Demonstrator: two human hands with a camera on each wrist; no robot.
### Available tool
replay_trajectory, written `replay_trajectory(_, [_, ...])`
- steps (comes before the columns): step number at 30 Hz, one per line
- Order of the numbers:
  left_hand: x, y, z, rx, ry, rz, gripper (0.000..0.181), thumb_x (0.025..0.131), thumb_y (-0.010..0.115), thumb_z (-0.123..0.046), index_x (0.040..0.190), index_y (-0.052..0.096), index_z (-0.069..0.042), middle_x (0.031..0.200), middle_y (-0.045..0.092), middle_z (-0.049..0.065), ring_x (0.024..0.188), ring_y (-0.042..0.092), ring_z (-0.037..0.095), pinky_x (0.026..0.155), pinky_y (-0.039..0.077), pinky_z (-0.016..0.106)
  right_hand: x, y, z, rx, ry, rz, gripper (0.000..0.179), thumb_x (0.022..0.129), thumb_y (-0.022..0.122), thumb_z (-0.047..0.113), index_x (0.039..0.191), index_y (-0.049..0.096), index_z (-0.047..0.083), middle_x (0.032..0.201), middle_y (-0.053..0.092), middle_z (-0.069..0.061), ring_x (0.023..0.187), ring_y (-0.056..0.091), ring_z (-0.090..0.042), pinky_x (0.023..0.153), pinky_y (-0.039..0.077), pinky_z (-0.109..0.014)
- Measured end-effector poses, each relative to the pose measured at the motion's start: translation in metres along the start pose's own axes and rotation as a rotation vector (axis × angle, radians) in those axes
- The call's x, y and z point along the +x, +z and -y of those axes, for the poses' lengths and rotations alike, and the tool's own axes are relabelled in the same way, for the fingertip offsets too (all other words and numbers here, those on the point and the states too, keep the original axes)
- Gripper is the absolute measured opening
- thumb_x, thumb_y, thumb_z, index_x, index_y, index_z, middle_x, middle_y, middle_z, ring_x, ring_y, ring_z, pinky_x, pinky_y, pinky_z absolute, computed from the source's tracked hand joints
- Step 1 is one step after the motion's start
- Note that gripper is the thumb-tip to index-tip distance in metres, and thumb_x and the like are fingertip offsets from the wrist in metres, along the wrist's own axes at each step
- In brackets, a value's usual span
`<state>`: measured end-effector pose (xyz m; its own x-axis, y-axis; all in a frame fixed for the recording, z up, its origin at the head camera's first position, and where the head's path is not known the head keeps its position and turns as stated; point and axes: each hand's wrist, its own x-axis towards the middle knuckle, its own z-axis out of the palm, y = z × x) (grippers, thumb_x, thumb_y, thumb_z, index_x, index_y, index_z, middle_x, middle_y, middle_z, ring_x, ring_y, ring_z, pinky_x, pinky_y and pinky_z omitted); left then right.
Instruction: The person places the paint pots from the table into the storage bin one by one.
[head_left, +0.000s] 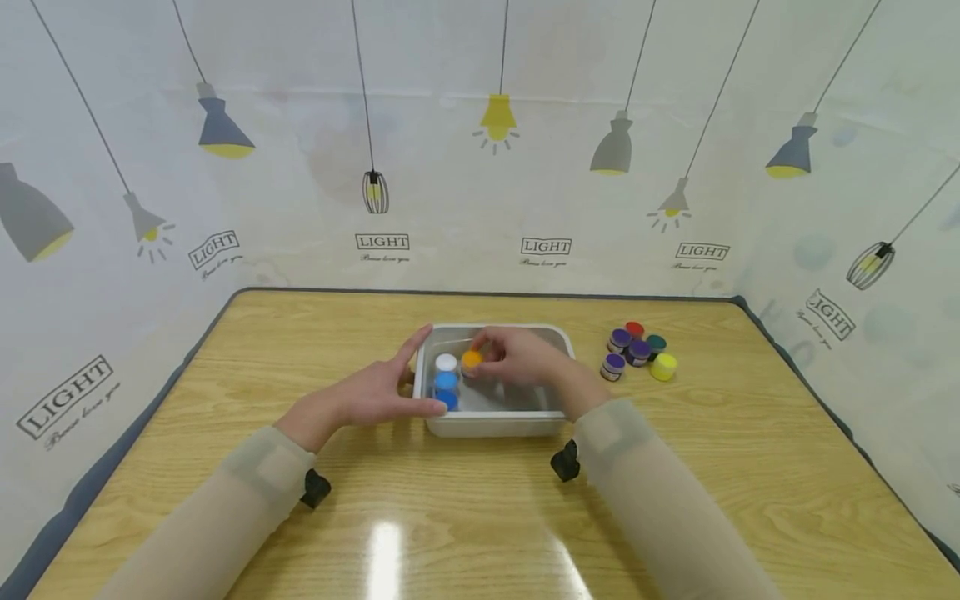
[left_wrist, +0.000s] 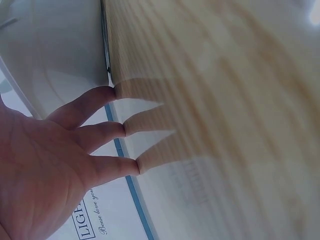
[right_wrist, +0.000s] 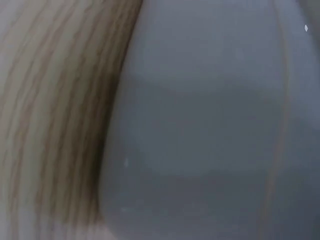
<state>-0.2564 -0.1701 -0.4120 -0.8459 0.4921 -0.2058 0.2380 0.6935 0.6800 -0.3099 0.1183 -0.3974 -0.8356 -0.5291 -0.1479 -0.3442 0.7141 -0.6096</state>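
A white rectangular tray (head_left: 497, 425) sits on the wooden table. My left hand (head_left: 375, 392) is at its left end, thumb along the near rim and index finger reaching the far corner. In the left wrist view the left hand's other fingers (left_wrist: 100, 135) stretch down to the table beside the tray wall. Inside the tray, my right hand (head_left: 521, 357) pinches a small paint jar with an orange lid (head_left: 471, 359). Left of it stand jars with a white lid (head_left: 446, 362), a light blue lid (head_left: 446, 381) and a blue lid (head_left: 448, 399), the last partly behind my thumb. The right wrist view shows only the tray's outer wall (right_wrist: 200, 130).
Several more jars stand in a cluster right of the tray: purple lids (head_left: 638, 350), a red lid (head_left: 634, 329), a dark green lid (head_left: 656, 343) and a yellow lid (head_left: 663, 365). A lamp-patterned cloth (head_left: 450, 167) surrounds the table's back and sides.
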Motion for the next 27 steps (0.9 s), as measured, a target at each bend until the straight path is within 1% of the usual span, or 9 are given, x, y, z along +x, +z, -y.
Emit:
replay_trajectory(3, [0.0008, 0.0000, -0.0003, 0.005, 0.000, -0.003, 0.125, 0.092, 0.074, -0.077, 0.174, -0.014, -0.045, 0.164, 0.054, 0.026, 0.149, 0.056, 0.045, 0.123, 0.042, 0.067, 0.0009, 0.0034, -0.0007, 0.027, 0.034, 0.006, 0.036, 0.101, 0.082, 0.040, 0.131, 0.071, 0.023, 0.095, 0.072, -0.001, 0.080, 0.067, -0.018, 0.076, 0.055, -0.032])
replay_trajectory(7, [0.0009, -0.0005, 0.0002, 0.014, -0.007, -0.009, 0.124, 0.091, 0.073, -0.077, 0.174, -0.013, -0.046, 0.164, 0.054, 0.026, 0.149, 0.056, 0.045, 0.123, 0.042, 0.067, 0.0013, 0.0061, 0.0021, 0.049, 0.063, 0.014, 0.035, 0.103, 0.080, 0.036, 0.135, 0.070, 0.024, 0.097, 0.073, -0.002, 0.079, 0.069, -0.019, 0.076, 0.055, -0.032])
replay_trajectory(14, [0.0006, -0.0001, 0.0028, 0.012, -0.008, -0.013, 0.124, 0.091, 0.073, -0.078, 0.174, -0.014, -0.046, 0.165, 0.052, 0.027, 0.148, 0.057, 0.045, 0.122, 0.043, 0.067, 0.0005, 0.0082, 0.0052, 0.064, 0.079, 0.013, 0.035, 0.107, 0.075, 0.025, 0.141, 0.068, 0.024, 0.101, 0.075, -0.001, 0.079, 0.071, -0.019, 0.074, 0.055, -0.031])
replay_trajectory(21, [0.0013, 0.0010, 0.0029, 0.014, -0.012, -0.013, 0.124, 0.091, 0.073, -0.079, 0.174, -0.013, -0.047, 0.166, 0.051, 0.026, 0.149, 0.055, 0.047, 0.122, 0.042, 0.068, 0.0003, 0.0085, 0.0039, 0.069, 0.090, 0.020, 0.037, 0.108, 0.073, 0.024, 0.144, 0.067, 0.024, 0.102, 0.076, 0.000, 0.079, 0.072, -0.019, 0.073, 0.055, -0.031])
replay_trajectory(27, [0.0018, 0.0023, 0.0018, 0.015, -0.018, -0.009, 0.124, 0.091, 0.073, -0.079, 0.173, -0.014, -0.048, 0.167, 0.051, 0.026, 0.150, 0.054, 0.048, 0.122, 0.042, 0.068, -0.0013, 0.0088, 0.0025, 0.083, 0.096, 0.027, 0.038, 0.108, 0.073, 0.023, 0.146, 0.066, 0.025, 0.104, 0.076, 0.000, 0.080, 0.072, -0.020, 0.075, 0.056, -0.032])
